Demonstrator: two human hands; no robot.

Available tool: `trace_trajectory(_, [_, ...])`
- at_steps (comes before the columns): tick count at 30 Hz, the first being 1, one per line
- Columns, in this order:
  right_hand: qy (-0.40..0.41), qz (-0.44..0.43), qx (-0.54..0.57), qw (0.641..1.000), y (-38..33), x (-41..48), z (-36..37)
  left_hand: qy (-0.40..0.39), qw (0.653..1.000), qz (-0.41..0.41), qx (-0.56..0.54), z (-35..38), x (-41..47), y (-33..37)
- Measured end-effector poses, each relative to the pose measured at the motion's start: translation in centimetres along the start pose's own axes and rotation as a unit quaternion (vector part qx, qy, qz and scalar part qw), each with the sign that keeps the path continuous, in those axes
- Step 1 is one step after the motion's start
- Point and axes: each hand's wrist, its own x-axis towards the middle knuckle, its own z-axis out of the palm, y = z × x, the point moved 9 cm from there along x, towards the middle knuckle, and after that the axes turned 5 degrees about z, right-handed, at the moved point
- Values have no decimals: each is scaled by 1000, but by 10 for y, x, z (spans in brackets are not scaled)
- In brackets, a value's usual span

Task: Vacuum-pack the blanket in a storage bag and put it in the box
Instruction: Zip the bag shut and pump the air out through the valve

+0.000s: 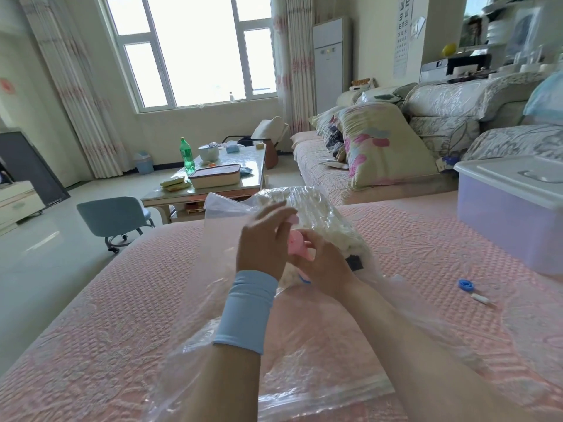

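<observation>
Both left hand (pixel 262 239) and right hand (pixel 327 264) grip a rounded pink pump (pixel 297 242).

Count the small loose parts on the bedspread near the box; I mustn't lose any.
2: a blue round cap and a small white piece beside it, both on the bedspread in front of the box. More may hide under the storage bag.

The storage bag (pixel 274 376) lies along the middle of the bed (pixel 106 315), its mouth near, the blanket (pixel 320 214) inside its far end; the left hand (pixel 262 242) and right hand (pixel 326 266) meet above the bag, a pump (pixel 297 242) between them; right of the bag lie a cap (pixel 466 284) and a small tube (pixel 481 299); the box (pixel 511 217) stands far right on the bed; beyond the bed's far edge is a worktop (pixel 256 159), a stool (pixel 115 217) to its left.
</observation>
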Motion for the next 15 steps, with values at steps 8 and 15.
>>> trace_trajectory(8, [-8, 3, 12, 1000, -2, 3, 6, 171, 983, 58, 26, -40, 13, 18])
trace_trajectory(15, [-13, 11, 25, 1000, 2, 8, 3, -22, 999, -30, 10, 7, 3, -13])
